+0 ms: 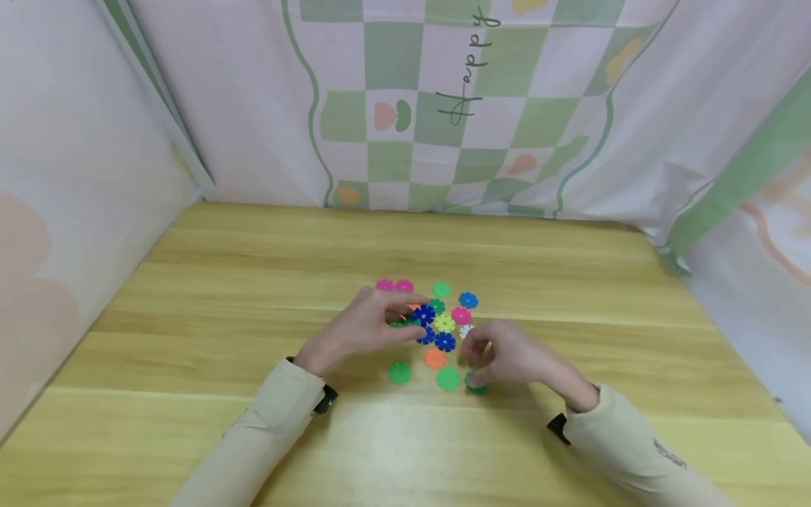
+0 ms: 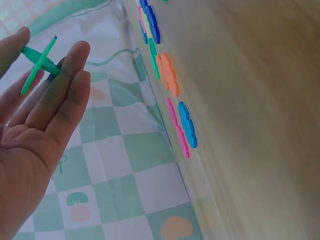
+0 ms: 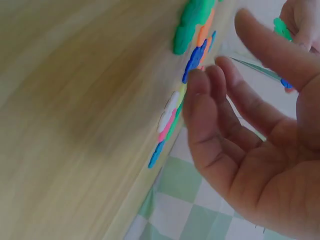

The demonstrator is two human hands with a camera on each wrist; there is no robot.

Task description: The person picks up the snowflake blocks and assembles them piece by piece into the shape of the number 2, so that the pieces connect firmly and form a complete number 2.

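My left hand (image 1: 367,324) pinches several interlocked plastic snowflake discs between thumb and fingers, above the table. Two green discs (image 2: 39,64) cross each other in the left wrist view, and a dark blue disc (image 1: 424,315) shows at the fingertips in the head view. My right hand (image 1: 513,352) hovers low over the right side of the loose discs, fingers bent and thumb apart, with nothing between them. Nearest to it are a white disc (image 1: 466,331) and a dark green disc (image 1: 476,384), which the thumb partly covers in the head view.
Loose discs lie around the hands on the wooden table (image 1: 253,267): pink (image 1: 461,315), blue (image 1: 468,300), yellow (image 1: 445,323), orange (image 1: 434,358) and light green (image 1: 448,379). A checked curtain (image 1: 393,63) hangs behind the table's far edge.
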